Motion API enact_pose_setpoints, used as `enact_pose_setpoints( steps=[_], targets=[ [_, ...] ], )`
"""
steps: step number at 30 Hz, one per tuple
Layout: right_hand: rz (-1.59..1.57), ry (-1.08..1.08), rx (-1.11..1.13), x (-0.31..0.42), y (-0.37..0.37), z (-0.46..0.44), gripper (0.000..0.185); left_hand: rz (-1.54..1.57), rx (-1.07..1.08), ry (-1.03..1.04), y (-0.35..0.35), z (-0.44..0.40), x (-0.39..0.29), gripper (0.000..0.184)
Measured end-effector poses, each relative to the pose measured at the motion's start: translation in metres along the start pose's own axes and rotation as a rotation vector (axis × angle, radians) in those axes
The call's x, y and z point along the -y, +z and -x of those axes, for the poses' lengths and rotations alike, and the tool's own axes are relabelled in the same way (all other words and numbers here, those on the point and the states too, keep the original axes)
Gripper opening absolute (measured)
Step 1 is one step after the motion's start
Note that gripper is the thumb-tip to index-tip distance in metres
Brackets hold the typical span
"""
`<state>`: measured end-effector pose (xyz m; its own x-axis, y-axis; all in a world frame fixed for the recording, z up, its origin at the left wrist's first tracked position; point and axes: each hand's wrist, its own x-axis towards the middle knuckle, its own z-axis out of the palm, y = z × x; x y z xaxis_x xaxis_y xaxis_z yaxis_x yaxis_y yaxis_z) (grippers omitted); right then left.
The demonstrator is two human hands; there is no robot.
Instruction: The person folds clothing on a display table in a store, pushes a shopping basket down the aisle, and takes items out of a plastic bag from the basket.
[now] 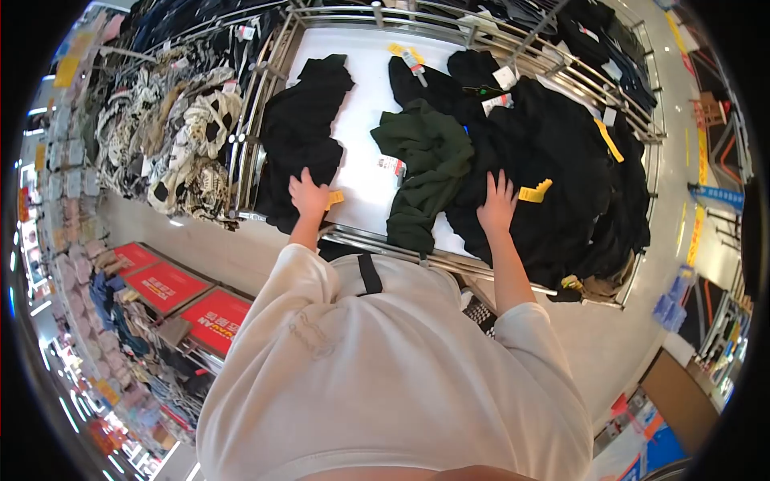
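My left hand (309,195) lies with fingers spread on a black garment (303,120) at the left side of the white display table (357,104). A yellow tag (335,198) sticks out beside that hand. To the right, my right hand (497,204) rests, fingers apart, on a pile of black clothes (561,184). Another yellow tag (535,191) is just right of it. Between my hands a crumpled dark green garment (425,152) hangs partly over the front edge, with a red and white label (391,164) at its left.
Metal rails (385,16) run round the table. Patterned clothes (188,136) fill a neighbouring bin on the left. Red signs (168,289) stand lower left over more clothing. A shop aisle floor (674,176) passes on the right.
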<state>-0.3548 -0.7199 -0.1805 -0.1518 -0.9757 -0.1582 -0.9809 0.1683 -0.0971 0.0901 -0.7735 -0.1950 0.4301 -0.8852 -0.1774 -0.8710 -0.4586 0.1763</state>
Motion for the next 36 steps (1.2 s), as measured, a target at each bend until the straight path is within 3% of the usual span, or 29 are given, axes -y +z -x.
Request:
enact_pose_setpoints(
  steps=[2,5,6,8,9,10,13,14,15,16,20,22,24,26,30,32,33,35,36],
  targets=[
    [0.022,0.009,0.027,0.012,0.001,-0.004,0.084,0.188,-0.068,-0.090,0.005,-0.029,0.025,0.075],
    [-0.177,0.244,-0.011,0.045,0.008,-0.007,0.072,0.325,-0.083,-0.109,-0.005,-0.062,0.045,0.075],
    [-0.162,0.235,-0.008,0.062,0.006,-0.008,0.072,0.335,-0.077,-0.122,-0.004,-0.073,0.053,0.075],
    [-0.243,0.191,-0.223,0.099,0.004,-0.011,0.066,0.318,-0.138,-0.005,0.001,-0.094,0.064,0.075],
    [-0.214,-0.012,-0.377,0.127,-0.008,-0.012,0.058,0.325,-0.112,0.027,-0.001,-0.102,0.067,0.076],
    [-0.307,-0.191,-0.394,0.159,-0.025,-0.018,0.052,0.339,-0.102,0.015,0.000,-0.111,0.071,0.076],
    [-0.628,-0.393,0.027,0.237,0.002,-0.027,0.050,0.523,0.054,0.016,-0.001,-0.133,0.078,0.079],
    [-0.487,-0.407,0.123,0.263,0.008,-0.024,0.057,0.529,0.065,0.008,0.001,-0.139,0.079,0.079],
    [-0.453,-0.449,0.231,0.278,0.025,-0.029,0.066,0.562,-0.083,-0.002,0.003,-0.145,0.079,0.079],
    [-0.444,-0.446,0.241,0.292,0.037,-0.035,0.066,0.592,-0.233,-0.014,0.009,-0.152,0.081,0.078],
    [-0.187,-0.336,0.391,0.315,0.075,-0.044,0.073,0.759,-0.128,-0.089,0.026,-0.180,0.083,0.084],
    [-0.073,-0.242,0.479,0.311,0.086,-0.047,0.076,0.945,-0.022,-0.240,0.031,-0.188,0.079,0.085],
    [-0.018,-0.214,0.516,0.293,0.082,-0.048,0.076,1.079,-0.023,-0.154,0.046,-0.193,0.077,0.082],
    [0.029,-0.110,0.599,0.273,0.074,-0.050,0.076,1.160,0.077,-0.122,0.029,-0.186,0.060,0.074],
    [0.227,0.062,0.598,0.235,0.064,-0.058,0.082,1.096,0.230,0.241,0.001,-0.159,0.021,0.056],
    [0.243,0.064,0.488,0.232,0.054,-0.060,0.072,1.165,0.810,0.372,-0.014,-0.141,0.000,0.049],
    [0.245,0.069,0.491,0.231,0.057,-0.063,0.072,1.096,0.930,0.507,-0.016,-0.129,-0.008,0.045],
    [-0.338,0.386,0.331,0.226,0.076,-0.079,0.055,0.871,1.162,0.733,-0.026,-0.109,-0.018,0.040],
    [-0.542,0.437,0.148,0.221,0.090,-0.086,0.044,0.712,1.269,0.819,-0.032,-0.101,-0.020,0.039]
  ],
)
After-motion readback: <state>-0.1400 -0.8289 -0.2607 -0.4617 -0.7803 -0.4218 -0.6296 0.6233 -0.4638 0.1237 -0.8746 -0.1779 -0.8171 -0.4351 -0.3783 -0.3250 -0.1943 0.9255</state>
